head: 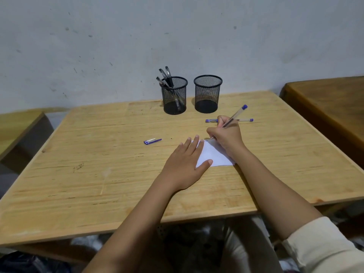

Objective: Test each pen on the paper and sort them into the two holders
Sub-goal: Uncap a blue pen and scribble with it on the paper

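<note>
Two holders (207, 93) stand beyond the right hand (226, 136), whose fingers (212, 133) pinch the pen (237, 113), tip on paper (212, 154), shaft slanting toward them; the left hand (183, 164) presses the paper with straight fingers.

Occlusion notes: paper (212, 154) has its left edge under the left hand (184, 164) and its right side under the right hand (226, 135). Any ink marks are too small to read. Held pen (235, 114): mid-barrel buried in the fingers. Loose pen (245, 120) behind right hand: middle hidden, only the ends show. Black pens (166, 75) in left holder (174, 99): lower halves dim through the mesh. Clutter (197, 249) under the table (98, 154) is blurred. Sleeve (323, 243) is cut by the frame edge.
</note>
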`<state>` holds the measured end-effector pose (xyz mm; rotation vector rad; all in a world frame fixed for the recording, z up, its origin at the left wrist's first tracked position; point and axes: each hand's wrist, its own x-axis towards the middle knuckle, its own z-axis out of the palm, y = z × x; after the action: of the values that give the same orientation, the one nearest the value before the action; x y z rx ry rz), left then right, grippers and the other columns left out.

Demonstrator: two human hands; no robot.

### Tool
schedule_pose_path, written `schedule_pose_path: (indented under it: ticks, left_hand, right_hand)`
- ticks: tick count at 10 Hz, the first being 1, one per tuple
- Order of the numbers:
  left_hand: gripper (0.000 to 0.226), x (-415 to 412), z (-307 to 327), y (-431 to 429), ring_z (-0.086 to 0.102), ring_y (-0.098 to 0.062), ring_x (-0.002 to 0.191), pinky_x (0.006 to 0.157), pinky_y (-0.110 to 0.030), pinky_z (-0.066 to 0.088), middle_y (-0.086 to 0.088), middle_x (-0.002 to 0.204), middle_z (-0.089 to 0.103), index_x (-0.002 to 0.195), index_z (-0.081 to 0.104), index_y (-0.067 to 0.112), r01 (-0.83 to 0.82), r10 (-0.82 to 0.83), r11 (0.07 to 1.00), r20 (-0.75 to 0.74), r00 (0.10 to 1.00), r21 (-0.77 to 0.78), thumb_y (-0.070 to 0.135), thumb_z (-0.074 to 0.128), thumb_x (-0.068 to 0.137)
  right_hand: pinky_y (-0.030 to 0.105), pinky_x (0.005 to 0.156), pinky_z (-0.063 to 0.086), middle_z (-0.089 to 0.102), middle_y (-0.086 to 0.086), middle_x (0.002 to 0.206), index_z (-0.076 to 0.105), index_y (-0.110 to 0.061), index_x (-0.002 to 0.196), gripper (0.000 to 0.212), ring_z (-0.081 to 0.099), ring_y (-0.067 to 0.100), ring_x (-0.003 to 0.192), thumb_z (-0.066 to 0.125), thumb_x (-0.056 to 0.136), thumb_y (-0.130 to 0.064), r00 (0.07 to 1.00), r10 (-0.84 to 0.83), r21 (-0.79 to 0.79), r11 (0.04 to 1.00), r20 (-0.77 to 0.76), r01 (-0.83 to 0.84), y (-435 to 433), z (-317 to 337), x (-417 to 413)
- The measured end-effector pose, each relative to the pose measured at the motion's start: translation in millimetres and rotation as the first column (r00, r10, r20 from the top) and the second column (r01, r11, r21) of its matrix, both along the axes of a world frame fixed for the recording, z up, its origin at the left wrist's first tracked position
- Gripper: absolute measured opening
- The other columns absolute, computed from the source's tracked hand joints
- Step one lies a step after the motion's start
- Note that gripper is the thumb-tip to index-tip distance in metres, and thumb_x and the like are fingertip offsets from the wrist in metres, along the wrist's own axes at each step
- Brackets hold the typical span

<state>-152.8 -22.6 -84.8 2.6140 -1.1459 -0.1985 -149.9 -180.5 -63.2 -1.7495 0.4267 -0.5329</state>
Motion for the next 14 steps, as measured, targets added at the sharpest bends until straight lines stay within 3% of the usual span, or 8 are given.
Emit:
schedule_pose_path:
  ticks: [2,5,7,10,12,13,14]
  left_hand:
    - [0.065,0.1,0.9,0.7,-0.012,-0.012,0.145,0.115,-0.027,-0.007,0.005,0.158,-0.011,0.149,-0.003,0.022,-0.002,0.002,1.000,-0.005,1.000,-0.004,0.053,0.020,0.097]
    - [0.064,0.4,0.8,0.6,-0.011,-0.012,0.145,0.115,-0.027,-0.007,0.005,0.158,-0.010,0.149,-0.002,0.022,-0.002,0.002,1.000,-0.007,1.000,-0.009,0.052,0.020,0.097]
    - [0.064,0.3,0.9,0.6,-0.012,-0.011,0.145,0.115,-0.027,-0.008,0.006,0.158,-0.011,0.149,-0.003,0.022,-0.005,0.005,1.000,-0.009,1.000,-0.002,0.052,0.020,0.097]
    - [0.064,-0.6,1.9,0.3,-0.011,-0.012,0.145,0.115,-0.028,-0.007,0.005,0.158,-0.010,0.149,-0.002,0.022,-0.007,0.007,1.000,-0.006,1.000,0.000,0.052,0.020,0.097]
    - [0.064,0.0,2.1,0.3,-0.011,-0.012,0.145,0.116,-0.029,-0.006,0.004,0.158,-0.010,0.149,-0.002,0.022,-0.009,0.009,1.000,-0.008,1.000,0.001,0.052,0.020,0.097]
    - [0.064,0.1,1.5,0.1,-0.011,-0.012,0.145,0.116,-0.029,-0.007,0.005,0.159,-0.010,0.149,-0.002,0.022,-0.010,0.010,1.000,-0.011,1.000,0.002,0.052,0.020,0.097]
    - [0.064,-0.3,0.8,0.2,-0.011,-0.012,0.145,0.116,-0.028,-0.007,0.005,0.159,-0.010,0.149,-0.002,0.022,-0.010,0.010,1.000,-0.008,1.000,0.001,0.052,0.020,0.097]
  right_hand:
    - [0.023,0.051,0.035,0.031,0.007,0.059,0.032,-0.013,0.056,0.036,0.034,0.015,0.056,0.062,0.067,0.004,1.000,0.004,-0.038,0.999,-0.025,-0.005,0.9,-1.3,0.8]
    - [0.030,0.058,0.031,0.031,0.009,0.066,0.039,-0.011,0.062,0.027,0.031,0.021,0.063,0.062,0.066,0.001,0.999,0.023,-0.061,0.998,-0.025,-0.024,0.2,-3.3,0.9]
    - [0.030,0.057,0.031,0.028,0.009,0.062,0.032,-0.012,0.058,0.034,0.032,0.020,0.061,0.062,0.065,0.001,1.000,-0.012,-0.059,0.998,-0.028,0.010,-0.7,-2.8,1.5]
    - [0.019,0.055,0.033,0.032,-0.013,0.067,0.035,-0.021,0.057,0.037,0.034,0.000,0.063,0.064,0.068,0.001,0.998,-0.029,-0.013,1.000,-0.057,0.028,0.7,-1.9,2.5]
    - [0.024,0.055,0.032,0.030,0.001,0.062,0.030,-0.014,0.056,0.037,0.033,0.012,0.057,0.062,0.068,0.003,0.998,-0.041,-0.057,0.998,-0.055,0.038,1.6,-0.1,0.2]
    - [0.020,0.054,0.032,0.032,-0.008,0.064,0.033,-0.017,0.057,0.038,0.034,0.004,0.058,0.062,0.070,0.003,0.997,-0.050,-0.025,0.999,-0.054,0.049,3.0,1.3,-0.4]
    - [0.022,0.052,0.031,0.028,-0.001,0.061,0.029,-0.015,0.058,0.039,0.031,0.011,0.055,0.062,0.068,0.003,0.997,-0.058,-0.031,0.998,-0.048,0.056,2.6,-0.2,-0.2]
